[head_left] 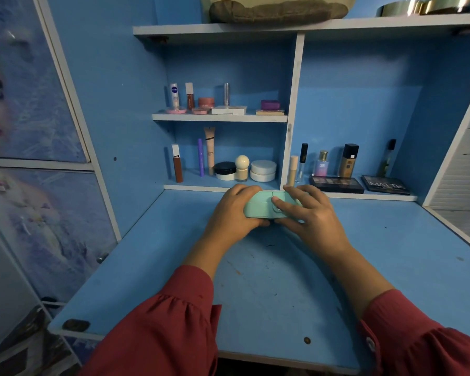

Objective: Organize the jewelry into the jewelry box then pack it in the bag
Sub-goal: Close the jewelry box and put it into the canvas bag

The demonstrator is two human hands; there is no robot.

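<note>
Mint jewelry box (261, 206), lid shut, at desk (282, 280) back edge.
Left hand (235, 210) grips its left end; right hand (307, 210) grips over clasp.

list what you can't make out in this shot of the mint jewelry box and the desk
- Inside of the mint jewelry box: head view, lid closed, left hand and right hand cover its ends.
- Clasp: right hand's fingers lie over it.
- Brown bag on the top shelf: cut off by the upper edge.
- Gold round items: blurred, cut off.
</note>
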